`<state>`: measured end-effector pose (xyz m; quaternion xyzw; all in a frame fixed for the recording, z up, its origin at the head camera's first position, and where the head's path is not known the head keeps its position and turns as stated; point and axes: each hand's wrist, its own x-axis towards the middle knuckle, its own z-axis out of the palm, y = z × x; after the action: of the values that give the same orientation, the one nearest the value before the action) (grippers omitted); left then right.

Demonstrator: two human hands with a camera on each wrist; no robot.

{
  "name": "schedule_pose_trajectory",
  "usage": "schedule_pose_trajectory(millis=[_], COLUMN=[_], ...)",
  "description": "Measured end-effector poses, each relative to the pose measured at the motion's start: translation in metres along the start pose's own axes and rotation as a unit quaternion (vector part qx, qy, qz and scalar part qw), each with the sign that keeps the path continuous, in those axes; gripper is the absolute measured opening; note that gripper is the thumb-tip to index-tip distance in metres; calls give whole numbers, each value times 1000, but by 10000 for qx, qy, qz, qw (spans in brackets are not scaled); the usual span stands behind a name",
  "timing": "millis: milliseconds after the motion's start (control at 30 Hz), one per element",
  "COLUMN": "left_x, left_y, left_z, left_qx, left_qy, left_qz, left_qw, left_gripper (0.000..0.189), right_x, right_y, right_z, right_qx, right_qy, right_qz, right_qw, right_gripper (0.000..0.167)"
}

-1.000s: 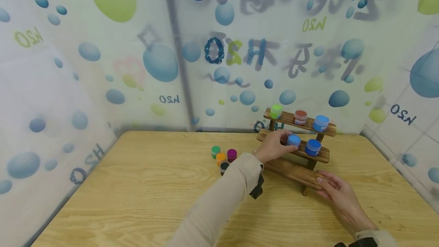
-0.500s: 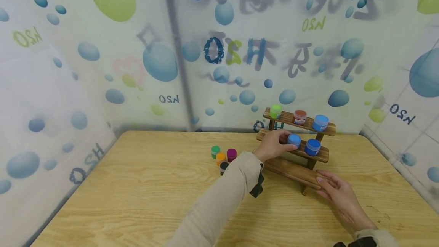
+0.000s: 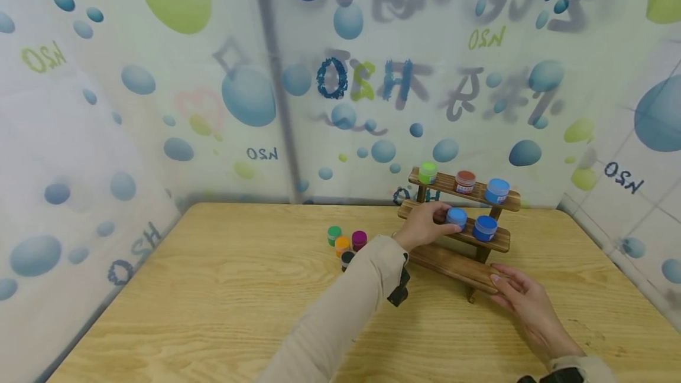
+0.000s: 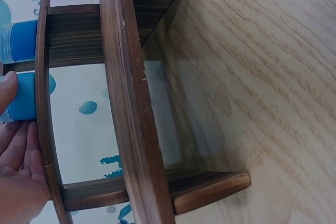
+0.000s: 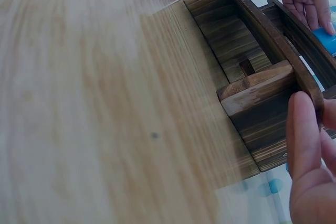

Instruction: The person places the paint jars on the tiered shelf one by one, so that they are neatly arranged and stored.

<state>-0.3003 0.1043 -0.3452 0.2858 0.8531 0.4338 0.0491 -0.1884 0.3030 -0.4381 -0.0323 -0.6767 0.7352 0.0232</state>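
Note:
A dark wooden three-tier stand (image 3: 452, 266) is on the table, its shelves stepping up toward the back. My left hand (image 3: 424, 226) pinches a light blue paint jar (image 3: 456, 217) on the middle shelf, thumb on one side and fingers on the other. To the right of that jar sits a darker blue paint jar (image 3: 485, 228). My right hand (image 3: 528, 305) holds the right end of the lowest shelf between thumb and fingers, seen closely in the right wrist view. Along the top shelf stand a lime green jar (image 3: 428, 173), a reddish-brown jar (image 3: 465, 182) and a blue jar (image 3: 497, 191).
Left of the stand, a green jar (image 3: 334, 235), an orange jar (image 3: 343, 246), a purple jar (image 3: 359, 240) and a black jar (image 3: 347, 260) cluster on the wooden table (image 3: 223, 288). My left sleeve partly covers the black one. A patterned curtain (image 3: 213, 105) hangs behind the table.

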Motion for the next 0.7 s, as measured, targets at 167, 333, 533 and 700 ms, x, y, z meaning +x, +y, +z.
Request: schedule_pose_trajectory(millis=[167,333,533,700], left_x=[0,-1,-5,-9], left_y=[0,-1,-4,-4], left_z=[-4,-10,-16,-22], left_qx=[-108,-379,-425,-384], left_qy=[-181,-345,-313,-235], left_qz=[-39,63,177,311], left_qw=[9998,9987,9984,9985], left_gripper=[47,50,47,43], right_x=[0,-1,0,-2], right_y=[-1,-3,-3,-4], right_z=[1,3,3,4], right_qx=[-58,-45,-5,-164], right_qy=[82,92,108,145], right_qz=[41,21,-65,-19], right_qw=[9999,9999,9999,9998], right_gripper=[17,16,19,16])
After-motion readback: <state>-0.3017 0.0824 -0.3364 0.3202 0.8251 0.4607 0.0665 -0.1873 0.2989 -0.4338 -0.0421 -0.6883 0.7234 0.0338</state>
